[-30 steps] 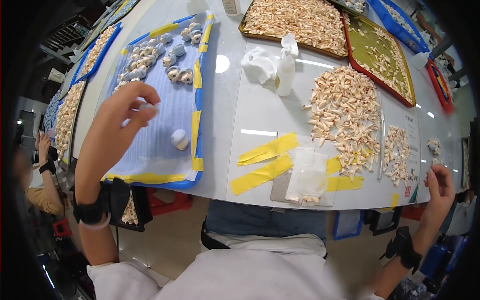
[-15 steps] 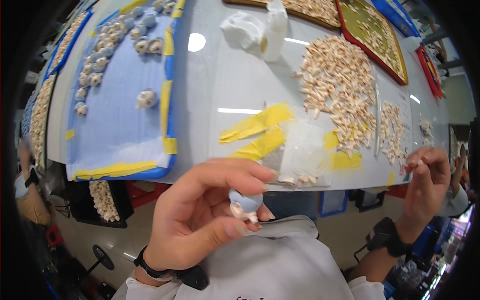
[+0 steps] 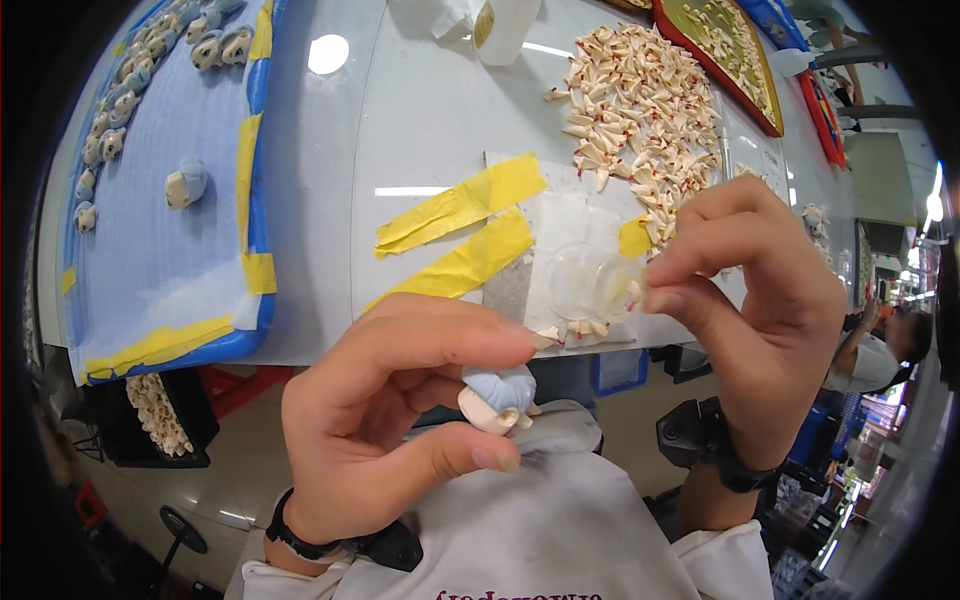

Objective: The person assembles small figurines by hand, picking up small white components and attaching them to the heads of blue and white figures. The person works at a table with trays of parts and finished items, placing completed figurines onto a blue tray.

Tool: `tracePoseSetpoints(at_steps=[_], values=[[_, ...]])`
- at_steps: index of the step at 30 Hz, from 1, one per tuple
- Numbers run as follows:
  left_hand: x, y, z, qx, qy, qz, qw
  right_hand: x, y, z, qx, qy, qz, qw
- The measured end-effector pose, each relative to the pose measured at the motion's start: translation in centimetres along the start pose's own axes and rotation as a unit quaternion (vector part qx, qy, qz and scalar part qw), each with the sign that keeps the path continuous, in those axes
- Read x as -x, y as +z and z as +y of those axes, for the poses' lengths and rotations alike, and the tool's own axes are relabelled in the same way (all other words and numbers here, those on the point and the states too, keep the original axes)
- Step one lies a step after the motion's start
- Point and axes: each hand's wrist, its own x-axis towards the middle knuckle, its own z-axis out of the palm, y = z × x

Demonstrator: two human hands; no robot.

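My left hand [image 3: 365,425] is closed around a small doll head [image 3: 497,398], pale blue on top and cream below, with a small hole in its side. My right hand [image 3: 765,275] is pinched on a tiny cream piece [image 3: 632,291], which is partly hidden by the fingertips. That piece is over or at the rim of a clear round dish [image 3: 578,282] near the table's front edge; whether it touches is unclear. A few cream pieces [image 3: 587,328] lie in front of the dish. Beyond my right hand spreads a large pile of pointed cream pieces with red ends [image 3: 640,110].
At left, a blue tray [image 3: 225,347] holds several blue-and-cream heads, one standing apart [image 3: 186,184]. Yellow tape strips [image 3: 460,205] cross the table. A white bottle [image 3: 503,30] stands at the back beside a red-rimmed tray [image 3: 735,85]. Another person [image 3: 870,350] is at far right.
My right hand has come in from the right to the clear dish with the tiny piece in its fingers. The doll head has turned in my left hand, and my view has shifted.
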Motion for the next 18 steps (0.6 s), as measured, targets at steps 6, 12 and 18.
tracePoseSetpoints(at_steps=[6, 12, 18], values=[[-0.6, -1.0, -0.2, -0.086, 0.069, -0.079, 0.991, -0.8, -0.2, -0.9, 0.130, -0.033, -0.035, 0.990], [-0.8, -0.6, -0.1, -0.101, 0.073, -0.102, 0.987, -0.6, 0.5, -0.8, 0.132, -0.056, 0.017, 0.990], [-0.1, 1.7, 0.2, 0.034, 0.011, 0.024, 0.999, 1.9, -1.1, -0.1, -0.036, -0.018, 0.028, 0.999]])
